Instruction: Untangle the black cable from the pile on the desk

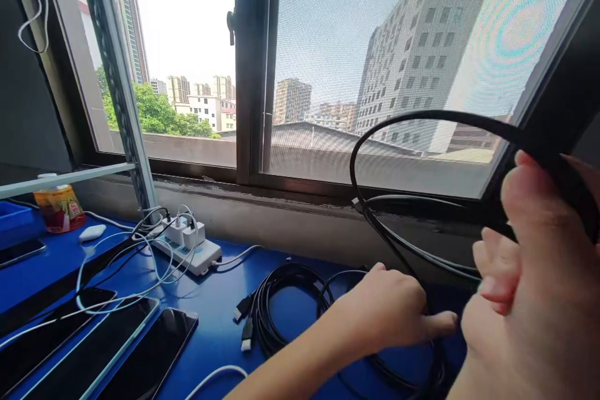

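One black cable [450, 115] loops right of centre, thumb and fingers of the right hand [539, 287] clamped on it. The left hand [389, 309] is at lower centre, fingertips hidden, grip impossible to tell. Beyond lie coiled cables [265, 315], lower centre; a white power strip [206, 257], left; the window [253, 87], above.

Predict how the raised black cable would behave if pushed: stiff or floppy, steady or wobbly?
The raised black cable is probably springy rather than limp, since its loop stands in a wide arc in the air. A push would likely make it sway, as the loop reaches well out from the right hand. It may be light, since it looks slender.
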`<state>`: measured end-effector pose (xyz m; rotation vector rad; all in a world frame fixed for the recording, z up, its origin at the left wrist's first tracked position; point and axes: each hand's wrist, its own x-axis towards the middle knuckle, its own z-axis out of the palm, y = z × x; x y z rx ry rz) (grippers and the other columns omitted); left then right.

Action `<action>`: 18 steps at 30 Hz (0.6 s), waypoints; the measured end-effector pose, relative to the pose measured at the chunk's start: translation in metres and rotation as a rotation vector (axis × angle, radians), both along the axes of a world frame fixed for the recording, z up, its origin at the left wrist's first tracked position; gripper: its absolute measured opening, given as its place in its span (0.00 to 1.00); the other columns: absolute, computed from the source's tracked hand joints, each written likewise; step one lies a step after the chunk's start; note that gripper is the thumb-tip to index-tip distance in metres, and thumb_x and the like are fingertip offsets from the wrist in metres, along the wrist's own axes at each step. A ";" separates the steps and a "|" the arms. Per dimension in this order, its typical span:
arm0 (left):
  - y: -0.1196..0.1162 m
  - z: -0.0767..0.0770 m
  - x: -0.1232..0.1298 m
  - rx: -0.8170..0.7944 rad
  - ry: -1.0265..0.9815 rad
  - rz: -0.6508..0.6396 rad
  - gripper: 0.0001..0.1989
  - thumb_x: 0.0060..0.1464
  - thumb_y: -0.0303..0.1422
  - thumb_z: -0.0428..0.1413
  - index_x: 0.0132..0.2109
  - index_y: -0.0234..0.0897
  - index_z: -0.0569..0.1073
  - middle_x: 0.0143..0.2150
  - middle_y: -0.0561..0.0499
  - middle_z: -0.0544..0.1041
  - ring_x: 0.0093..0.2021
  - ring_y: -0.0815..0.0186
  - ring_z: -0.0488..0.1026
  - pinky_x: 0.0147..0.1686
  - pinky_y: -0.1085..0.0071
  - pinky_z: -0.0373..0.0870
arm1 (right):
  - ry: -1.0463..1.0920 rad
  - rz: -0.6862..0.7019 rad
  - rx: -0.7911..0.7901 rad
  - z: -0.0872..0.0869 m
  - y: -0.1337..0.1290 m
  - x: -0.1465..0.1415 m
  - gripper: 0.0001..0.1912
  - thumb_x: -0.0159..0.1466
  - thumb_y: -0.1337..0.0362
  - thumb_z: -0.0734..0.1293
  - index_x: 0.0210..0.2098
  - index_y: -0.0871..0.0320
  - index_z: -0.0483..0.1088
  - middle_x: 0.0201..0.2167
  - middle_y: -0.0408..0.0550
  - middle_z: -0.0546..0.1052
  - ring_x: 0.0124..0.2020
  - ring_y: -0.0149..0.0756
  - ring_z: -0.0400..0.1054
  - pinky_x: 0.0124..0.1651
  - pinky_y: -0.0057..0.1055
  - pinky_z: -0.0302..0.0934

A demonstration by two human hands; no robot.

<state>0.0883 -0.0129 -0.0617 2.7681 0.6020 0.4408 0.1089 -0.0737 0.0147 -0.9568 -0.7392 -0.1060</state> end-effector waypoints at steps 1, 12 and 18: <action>0.003 0.008 -0.006 0.016 -0.004 0.059 0.19 0.56 0.40 0.48 0.27 0.32 0.75 0.26 0.46 0.77 0.32 0.62 0.73 0.43 0.66 0.61 | 0.022 0.017 0.015 0.001 0.001 0.002 0.12 0.51 0.53 0.69 0.32 0.50 0.75 0.06 0.34 0.59 0.07 0.22 0.47 0.10 0.26 0.39; 0.030 0.040 -0.044 -0.015 -0.229 0.445 0.21 0.54 0.32 0.47 0.14 0.33 0.64 0.18 0.49 0.72 0.24 0.68 0.68 0.43 0.67 0.57 | 0.031 0.510 -0.185 -0.003 0.010 0.000 0.25 0.43 0.51 0.73 0.38 0.56 0.75 0.05 0.30 0.48 0.08 0.18 0.36 0.11 0.21 0.32; 0.034 0.040 -0.049 0.002 -0.284 0.441 0.23 0.56 0.35 0.45 0.14 0.35 0.62 0.19 0.47 0.72 0.33 0.63 0.68 0.42 0.66 0.55 | 0.159 0.452 -0.052 0.001 0.002 0.000 0.26 0.40 0.52 0.75 0.37 0.54 0.75 0.07 0.30 0.48 0.10 0.17 0.36 0.14 0.24 0.30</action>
